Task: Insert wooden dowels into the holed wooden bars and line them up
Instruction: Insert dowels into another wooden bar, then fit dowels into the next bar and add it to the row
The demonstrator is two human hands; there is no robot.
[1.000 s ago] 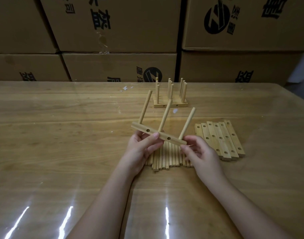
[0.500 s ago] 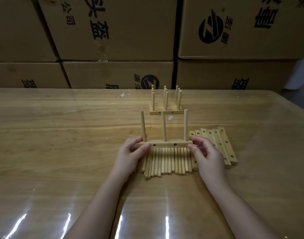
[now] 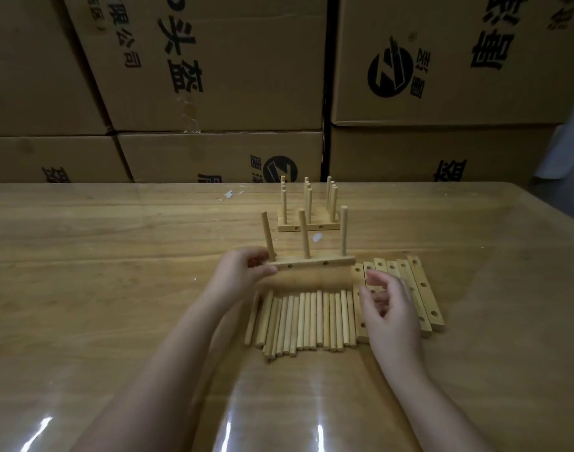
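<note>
Right hand has let go of bar; fingers loosely curled, empty, over spare bars. Left hand fingers still pinch bar's left end, beyond loose dowels; its three dowels upright.

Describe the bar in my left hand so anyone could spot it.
On the table, beyond the loose dowels, the left hand grips one bar. Unlike the empty bars beside it, it carries three upright dowels; the finished cluster stands farther back.

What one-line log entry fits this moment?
left hand: grips bar | right hand: empty, over spare bars | bar: three dowels inserted
</note>
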